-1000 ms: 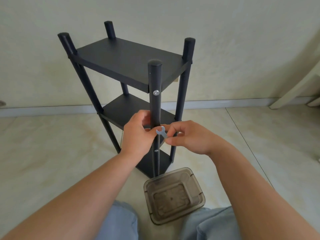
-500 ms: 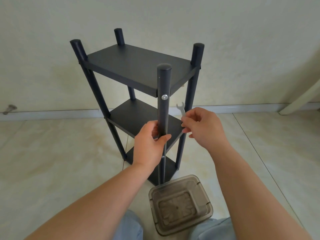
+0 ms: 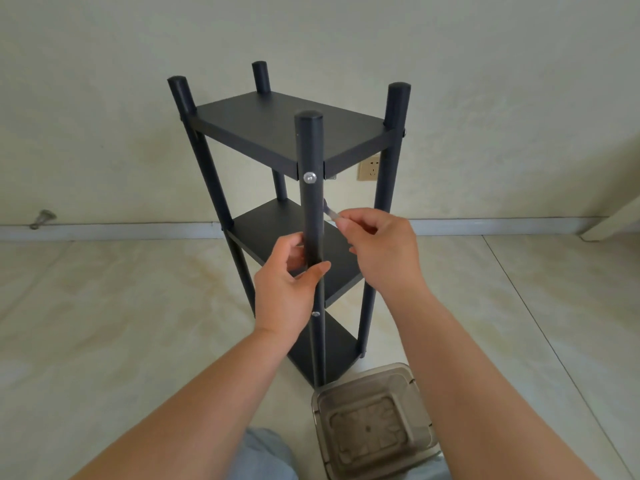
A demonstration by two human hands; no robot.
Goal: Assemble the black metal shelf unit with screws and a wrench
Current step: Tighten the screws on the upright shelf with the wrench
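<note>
The black shelf unit (image 3: 291, 133) stands upright on the tiled floor (image 3: 104, 306) near the wall, three shelves between four round posts. A silver screw (image 3: 310, 177) sits in the front post (image 3: 310, 209) just under the top shelf, and a smaller one shows lower down. The left hand (image 3: 289, 289) wraps its grip around the front post at the middle shelf. The right hand (image 3: 384, 252) pinches a small silver wrench (image 3: 329, 211), its head beside the post below the upper screw. A translucent plastic box (image 3: 374, 424) lies on the floor by the shelf's foot.
</note>
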